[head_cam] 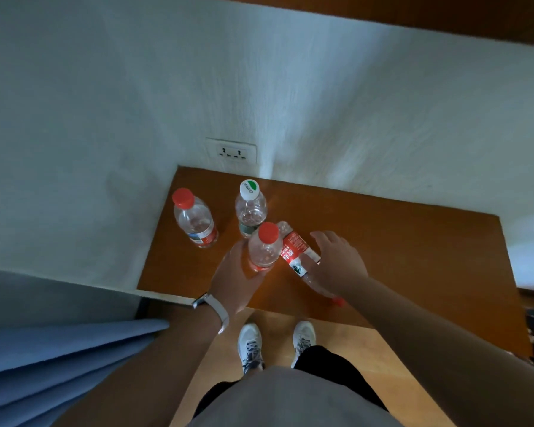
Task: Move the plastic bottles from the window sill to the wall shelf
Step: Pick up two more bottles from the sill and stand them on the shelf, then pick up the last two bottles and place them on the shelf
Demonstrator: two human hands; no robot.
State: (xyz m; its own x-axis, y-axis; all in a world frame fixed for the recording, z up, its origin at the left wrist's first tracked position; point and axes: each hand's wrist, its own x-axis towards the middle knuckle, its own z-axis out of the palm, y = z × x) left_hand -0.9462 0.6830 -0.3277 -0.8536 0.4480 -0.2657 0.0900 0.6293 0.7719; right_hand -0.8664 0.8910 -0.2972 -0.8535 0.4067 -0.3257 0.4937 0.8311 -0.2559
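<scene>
— Brown wood, that shelf (398,241) fixed in the corner of the white wall (105,103), and four plastic bottles on or over it. Is this the end of the job or the start?

— Nearer the end, I'd judge. The window sill isn't in view, so I can't say whether any bottles are left there. Two already stand upright at the far left: a red-capped bottle (195,220) near the wall, and a green-and-white-capped bottle (249,211) just to its right, below the socket (232,153).

— And the hands?

— Both are full. The left hand (238,272) is wrapped around the lower part of a second red-capped bottle (264,248), held upright right beside the green-capped one — whether its base touches the wood I can't tell. The right hand (336,260) grips a bottle with a red label (296,251), which lies tilted, its red cap pointing toward the near edge and its bottom leaning against the upright one.

— So what's left?

— Letting go of the left one, and probably standing the tilted one up before releasing it. After that, only whatever remains on the sill.
</scene>
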